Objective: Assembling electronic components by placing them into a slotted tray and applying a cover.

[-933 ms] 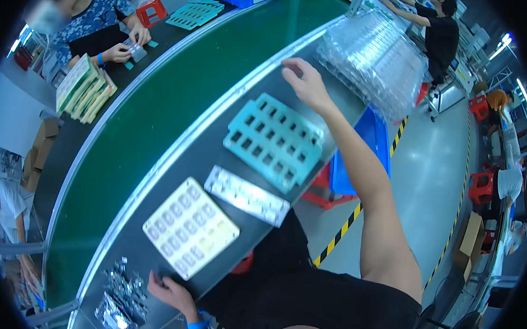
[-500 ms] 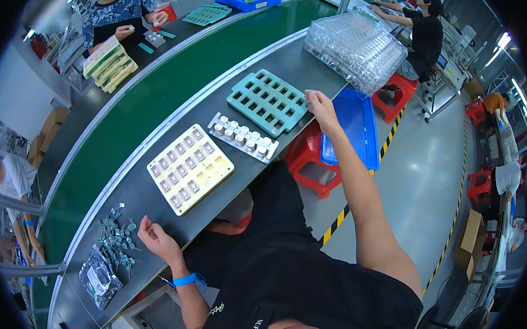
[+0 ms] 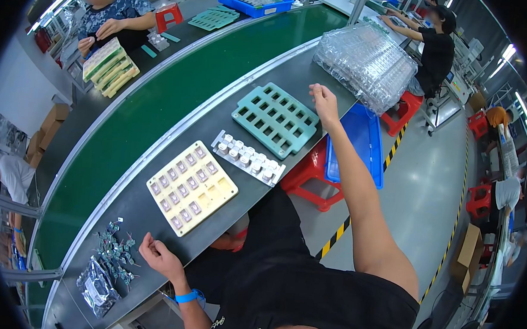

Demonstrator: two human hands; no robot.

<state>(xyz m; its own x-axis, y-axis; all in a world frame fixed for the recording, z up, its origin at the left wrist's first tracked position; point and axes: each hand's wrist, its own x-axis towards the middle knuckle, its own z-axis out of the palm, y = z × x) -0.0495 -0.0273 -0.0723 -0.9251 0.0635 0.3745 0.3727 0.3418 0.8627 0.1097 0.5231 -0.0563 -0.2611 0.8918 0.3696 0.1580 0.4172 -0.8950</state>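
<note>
My right hand [image 3: 324,107] hangs by the right end of a teal tray [image 3: 275,121] with rows of square openings. Its fingers are curled together, and anything inside them is hidden. My left hand [image 3: 162,259] is over the bench's near edge, fingers curled in, with nothing visible in them. Nearest to it are a tangle of small green circuit boards with wires [image 3: 115,246] and a cream tray [image 3: 192,187] holding rows of small pinkish parts, a few pockets unfilled. Between the two trays lies a clear plastic strip with white cylindrical parts [image 3: 249,158].
A silver bag [image 3: 97,287] lies at the bench's left end; stacked clear plastic trays [image 3: 367,65] stand at its far right. Beyond runs a green conveyor [image 3: 179,71], with a co-worker [image 3: 113,16] across it. A blue bin [image 3: 360,146] and red stool [image 3: 313,176] are beside me.
The view has shifted slightly. My right hand has moved a little beyond the teal tray's corner; my left hand stays about where it was. The co-worker opposite has shifted both hands.
</note>
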